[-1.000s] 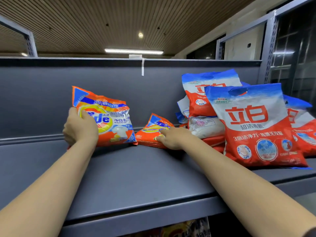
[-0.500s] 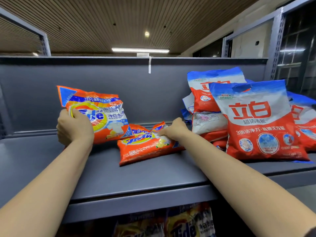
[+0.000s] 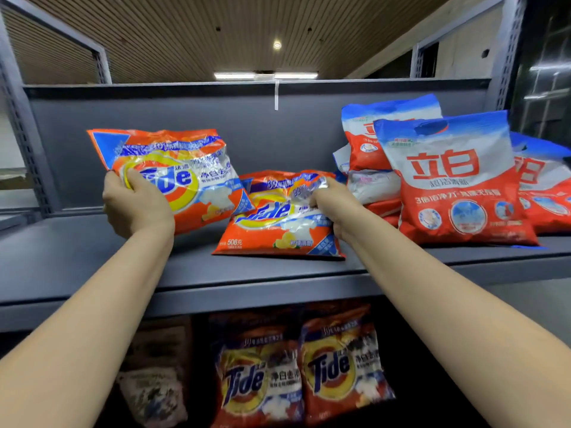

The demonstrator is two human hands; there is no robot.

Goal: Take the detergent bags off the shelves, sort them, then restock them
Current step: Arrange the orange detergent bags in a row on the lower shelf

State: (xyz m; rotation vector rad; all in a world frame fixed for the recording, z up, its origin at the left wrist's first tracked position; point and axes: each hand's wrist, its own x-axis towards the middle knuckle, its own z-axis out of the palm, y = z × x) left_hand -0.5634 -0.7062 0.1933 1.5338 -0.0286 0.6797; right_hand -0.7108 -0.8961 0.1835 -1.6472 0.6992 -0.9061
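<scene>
Looks like I'm restocking the grey shelf point(image 3: 92, 261): my left hand point(image 3: 136, 205) is gripping one orange Tide bag point(image 3: 185, 174) upright, my right hand point(image 3: 333, 208) is pinching a second Tide bag point(image 3: 278, 230) that's leaning beside the red-and-blue bags point(image 3: 457, 180). Next I'm probably standing both Tides side by side.

Orange bags point(image 3: 278, 217) – "Tide", "508克"; red-blue bag point(image 3: 457, 186) – "立白"
</scene>
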